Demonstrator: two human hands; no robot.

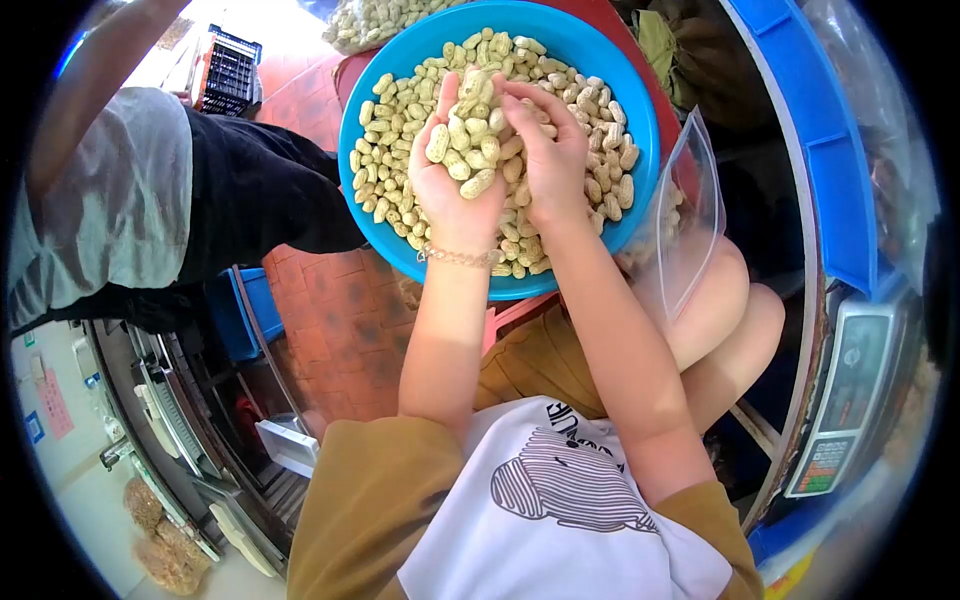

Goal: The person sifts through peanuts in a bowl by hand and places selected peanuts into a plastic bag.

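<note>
A wide blue basin [372, 100] full of unshelled peanuts [395, 130] sits in front of me. My left hand [450, 190] is palm up over the basin, cupped under a heap of peanuts. Close beside it, my right hand [552, 150] curves inward, its fingers against the right side of that same heap. A bracelet circles my left wrist. Between my right forearm and my knees stands a clear plastic zip bag [690, 220], open at the top, with some peanuts showing low inside.
Another clear bag of peanuts [375, 22] lies beyond the basin. A person in dark trousers [260, 185] stands at the left. On the right are a blue tray edge [835, 150] and a digital scale [845, 390]. A black crate [230, 72] sits at far left.
</note>
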